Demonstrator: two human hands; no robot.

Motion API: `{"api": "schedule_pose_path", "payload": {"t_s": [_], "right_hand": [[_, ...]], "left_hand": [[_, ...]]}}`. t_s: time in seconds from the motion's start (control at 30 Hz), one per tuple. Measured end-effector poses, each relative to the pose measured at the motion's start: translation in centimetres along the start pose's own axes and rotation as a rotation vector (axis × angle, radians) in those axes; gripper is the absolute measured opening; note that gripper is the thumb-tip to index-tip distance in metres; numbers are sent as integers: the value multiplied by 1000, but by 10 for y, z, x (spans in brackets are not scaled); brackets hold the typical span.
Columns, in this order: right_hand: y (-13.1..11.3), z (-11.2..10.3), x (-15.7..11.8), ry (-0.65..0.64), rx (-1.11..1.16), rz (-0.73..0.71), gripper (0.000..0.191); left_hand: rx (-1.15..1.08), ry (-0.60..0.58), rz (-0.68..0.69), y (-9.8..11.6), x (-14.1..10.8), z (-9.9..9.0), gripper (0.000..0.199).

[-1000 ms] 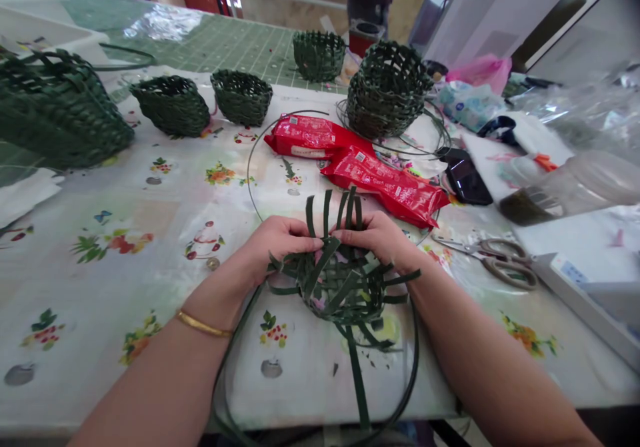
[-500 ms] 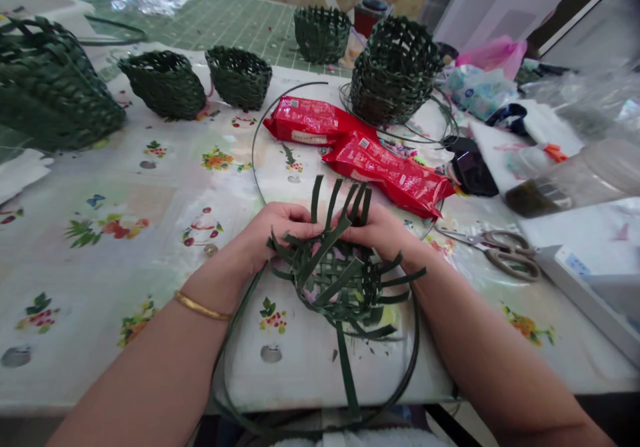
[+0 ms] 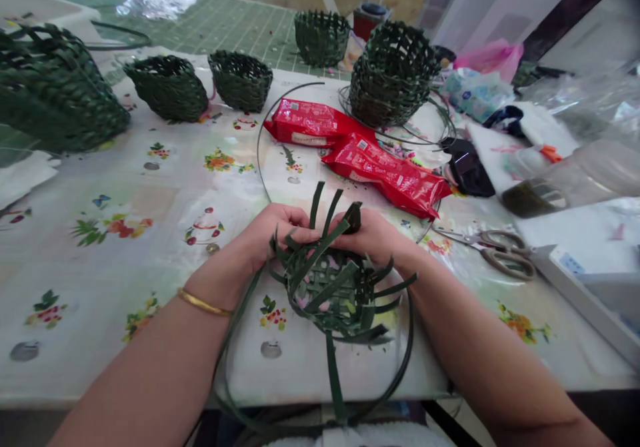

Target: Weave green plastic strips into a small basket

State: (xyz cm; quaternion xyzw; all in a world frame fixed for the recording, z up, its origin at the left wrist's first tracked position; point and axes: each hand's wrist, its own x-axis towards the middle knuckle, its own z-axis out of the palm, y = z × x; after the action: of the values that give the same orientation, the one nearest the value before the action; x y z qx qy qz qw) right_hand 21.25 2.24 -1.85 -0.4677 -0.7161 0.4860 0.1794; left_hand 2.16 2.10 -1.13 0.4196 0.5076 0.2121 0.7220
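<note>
A small, partly woven dark green basket (image 3: 333, 290) lies in front of me, its loose strips sticking out all round the rim. My left hand (image 3: 285, 230) pinches the far left part of its rim between thumb and fingers. Close beside it, my right hand (image 3: 367, 233) is closed on the far right part of the rim and its upright strips. The fingertips of both hands are partly hidden by the strips. A long green strip (image 3: 336, 377) hangs from the basket toward the table's near edge, and long strips loop around below it.
Finished baskets (image 3: 395, 77) stand along the back. Two red packets (image 3: 390, 173) lie beyond my hands. On the right are scissors (image 3: 505, 253), a black phone (image 3: 469, 167), a clear jar (image 3: 575, 180) and a white box (image 3: 595, 300).
The basket has turned and shifted slightly left, along with its hanging strip. Several upright strips at my right hand are now bent together. Both hands still hold the rim.
</note>
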Motion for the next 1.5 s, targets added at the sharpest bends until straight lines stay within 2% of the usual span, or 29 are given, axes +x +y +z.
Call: {"api": "schedule_pose_path", "payload": {"t_s": [0.13, 0.2, 0.37, 0.53, 0.87, 1.03, 1.17, 1.33, 1.4, 1.5], "right_hand": [[2, 6, -1, 84, 281, -8, 26], [3, 8, 0, 118, 344, 1, 29], [5, 9, 4, 144, 370, -32, 26], [6, 12, 6, 162, 465, -70, 19], [1, 27, 0, 293, 548, 16, 16], [3, 21, 3, 247, 479, 24, 19], [7, 1, 6, 103, 317, -32, 23], [7, -16, -3, -111, 294, -16, 25], [7, -14, -5, -117, 239, 29, 25], [6, -5, -3, -6, 88, 86, 19]], "left_hand": [[44, -26, -26, -2, 2, -5, 23], [34, -38, -27, -3, 3, -6, 25], [-11, -101, 17, -3, 2, -4, 26], [55, -107, 35, 1, -1, -3, 16], [161, -169, 50, 2, -4, -5, 2], [123, -206, 33, 0, -4, -5, 4], [-14, -167, 26, -3, -1, -6, 11], [-14, -109, 42, -4, 2, -8, 10], [21, -92, 61, -4, 3, -8, 9], [94, -52, 93, -4, 4, -10, 9]]}}
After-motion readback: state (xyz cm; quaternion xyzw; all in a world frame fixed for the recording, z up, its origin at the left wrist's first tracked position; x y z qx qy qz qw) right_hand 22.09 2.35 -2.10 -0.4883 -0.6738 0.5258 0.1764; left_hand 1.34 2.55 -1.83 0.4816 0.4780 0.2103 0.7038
